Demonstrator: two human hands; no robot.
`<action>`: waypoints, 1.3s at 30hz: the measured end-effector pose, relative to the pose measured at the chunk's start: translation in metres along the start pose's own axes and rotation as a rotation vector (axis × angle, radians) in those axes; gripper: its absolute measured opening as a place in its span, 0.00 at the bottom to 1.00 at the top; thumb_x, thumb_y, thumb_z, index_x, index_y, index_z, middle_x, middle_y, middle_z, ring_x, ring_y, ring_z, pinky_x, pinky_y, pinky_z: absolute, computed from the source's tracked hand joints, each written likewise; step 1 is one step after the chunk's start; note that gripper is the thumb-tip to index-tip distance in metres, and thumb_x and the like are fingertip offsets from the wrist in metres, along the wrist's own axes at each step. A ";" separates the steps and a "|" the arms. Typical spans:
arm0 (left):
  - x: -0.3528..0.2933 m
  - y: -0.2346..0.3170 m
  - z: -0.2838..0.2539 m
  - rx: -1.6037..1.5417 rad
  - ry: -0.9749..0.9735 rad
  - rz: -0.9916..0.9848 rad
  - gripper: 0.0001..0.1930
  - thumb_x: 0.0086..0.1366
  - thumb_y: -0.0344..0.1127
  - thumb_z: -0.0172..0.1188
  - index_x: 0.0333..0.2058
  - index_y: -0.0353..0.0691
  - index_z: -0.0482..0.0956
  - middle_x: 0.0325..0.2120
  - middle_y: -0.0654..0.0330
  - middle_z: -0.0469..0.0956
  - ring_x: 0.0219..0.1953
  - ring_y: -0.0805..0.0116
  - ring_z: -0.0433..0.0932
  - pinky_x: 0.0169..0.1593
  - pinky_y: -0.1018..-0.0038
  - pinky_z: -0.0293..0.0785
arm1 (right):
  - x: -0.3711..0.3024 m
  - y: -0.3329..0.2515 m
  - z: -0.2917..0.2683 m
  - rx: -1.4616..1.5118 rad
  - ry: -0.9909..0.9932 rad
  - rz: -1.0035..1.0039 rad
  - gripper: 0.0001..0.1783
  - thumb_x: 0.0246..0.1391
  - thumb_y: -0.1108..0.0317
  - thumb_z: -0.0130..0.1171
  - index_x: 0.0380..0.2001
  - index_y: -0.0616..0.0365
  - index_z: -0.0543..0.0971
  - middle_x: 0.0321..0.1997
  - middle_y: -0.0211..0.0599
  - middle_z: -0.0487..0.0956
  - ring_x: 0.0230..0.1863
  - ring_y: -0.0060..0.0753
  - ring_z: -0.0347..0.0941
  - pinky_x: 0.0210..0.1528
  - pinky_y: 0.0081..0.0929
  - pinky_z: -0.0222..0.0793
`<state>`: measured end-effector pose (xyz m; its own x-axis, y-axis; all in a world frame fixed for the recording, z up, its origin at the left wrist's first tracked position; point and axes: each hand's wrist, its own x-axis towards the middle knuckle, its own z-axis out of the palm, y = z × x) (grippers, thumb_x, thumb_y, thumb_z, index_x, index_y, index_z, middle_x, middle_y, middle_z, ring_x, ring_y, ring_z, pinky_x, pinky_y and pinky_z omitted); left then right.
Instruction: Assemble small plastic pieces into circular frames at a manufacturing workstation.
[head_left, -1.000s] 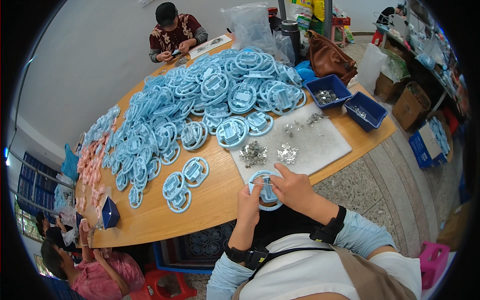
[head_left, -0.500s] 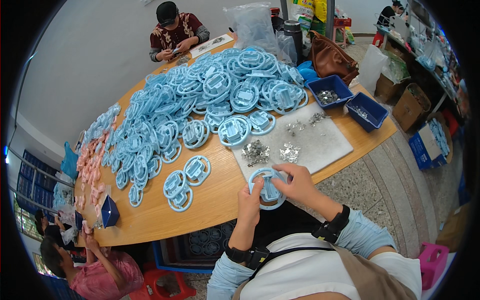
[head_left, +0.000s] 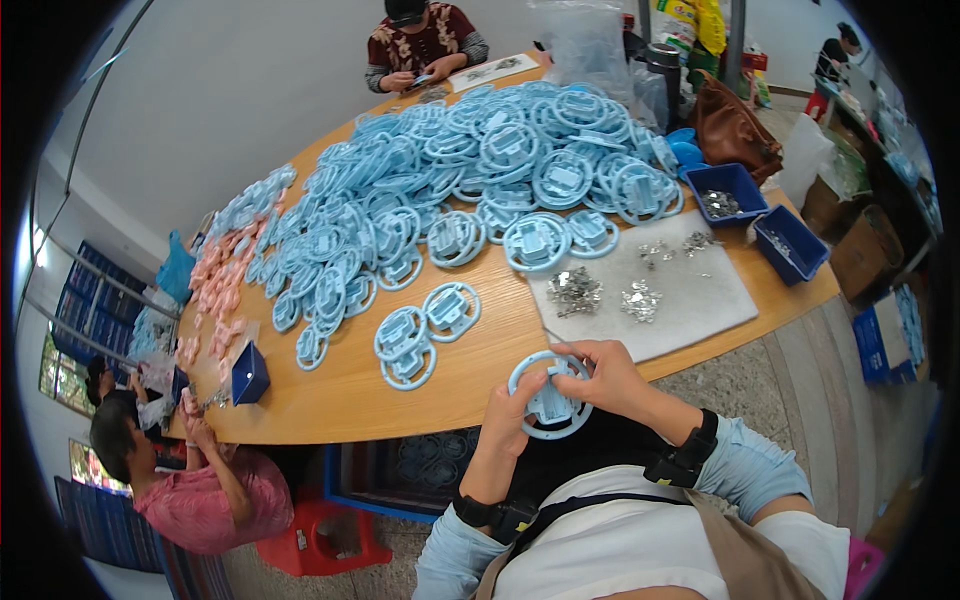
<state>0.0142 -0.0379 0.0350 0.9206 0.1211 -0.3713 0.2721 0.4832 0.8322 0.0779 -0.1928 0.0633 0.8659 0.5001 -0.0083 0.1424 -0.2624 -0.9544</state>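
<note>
Between my two hands is a light-blue plastic ring part (head_left: 551, 402) with a box-like frame across its middle, held just off the table's near edge. My left hand (head_left: 507, 418) grips its left rim, with the thumb over the front. The fingers of my right hand (head_left: 612, 378) close around its upper right side, and the right thumb presses on the middle frame. Whether a small metal piece sits under that thumb is hidden. Beyond my hands, small silvery metal pieces (head_left: 640, 300) and a darker heap of metal pieces (head_left: 574, 291) lie on a whitish board (head_left: 690, 325).
A large pile of similar blue ring parts (head_left: 440, 170) covers the table (head_left: 480, 345). Several lie separately (head_left: 404, 340) to the left. Two dark-blue bins (head_left: 790, 245) with metal pieces stand at right, near a brown bag (head_left: 735, 130). Co-workers sit at the far side (head_left: 425, 45) and left (head_left: 210, 490).
The view has swung, so the table and pile appear farther right and higher. Both hands still hold the ring part, which now sits slightly more tilted toward me.
</note>
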 end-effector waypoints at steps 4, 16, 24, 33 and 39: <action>-0.034 0.003 -0.035 -0.084 0.040 0.065 0.15 0.57 0.36 0.57 0.39 0.32 0.74 0.33 0.59 0.76 0.33 0.74 0.75 0.36 0.78 0.72 | 0.002 -0.009 0.031 -0.086 -0.192 -0.279 0.24 0.39 0.63 0.63 0.43 0.60 0.75 0.21 0.35 0.75 0.19 0.18 0.66 0.22 0.18 0.62; -0.118 -0.022 -0.206 0.686 0.592 0.370 0.10 0.58 0.34 0.57 0.33 0.31 0.76 0.26 0.60 0.77 0.26 0.77 0.72 0.30 0.82 0.68 | 0.015 0.020 0.010 -0.081 -0.175 -0.187 0.11 0.44 0.66 0.59 0.30 0.61 0.79 0.20 0.36 0.76 0.19 0.25 0.67 0.23 0.21 0.62; 0.024 0.094 -0.208 0.934 0.571 0.684 0.20 0.57 0.39 0.58 0.41 0.26 0.70 0.31 0.53 0.76 0.36 0.70 0.73 0.42 0.76 0.67 | 0.005 0.044 -0.039 -0.176 0.025 0.014 0.09 0.44 0.69 0.56 0.26 0.64 0.78 0.22 0.42 0.77 0.22 0.31 0.72 0.26 0.24 0.65; 0.091 0.136 -0.185 1.135 0.519 0.174 0.36 0.44 0.45 0.69 0.46 0.25 0.66 0.30 0.50 0.76 0.30 0.65 0.76 0.31 0.73 0.72 | 0.043 0.053 -0.044 -0.617 0.238 -0.303 0.06 0.40 0.69 0.56 0.22 0.60 0.74 0.26 0.41 0.73 0.26 0.45 0.72 0.30 0.36 0.68; 0.076 0.135 -0.183 0.827 0.468 -0.007 0.26 0.44 0.39 0.69 0.39 0.30 0.71 0.26 0.57 0.75 0.24 0.70 0.75 0.24 0.76 0.69 | 0.056 0.055 -0.037 -0.831 0.147 -0.246 0.07 0.41 0.68 0.55 0.23 0.60 0.73 0.28 0.44 0.72 0.28 0.48 0.72 0.32 0.38 0.69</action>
<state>0.0695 0.1947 0.0436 0.7612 0.5423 -0.3557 0.5546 -0.2599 0.7905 0.1526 -0.2099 0.0216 0.8094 0.5253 0.2626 0.5868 -0.7056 -0.3972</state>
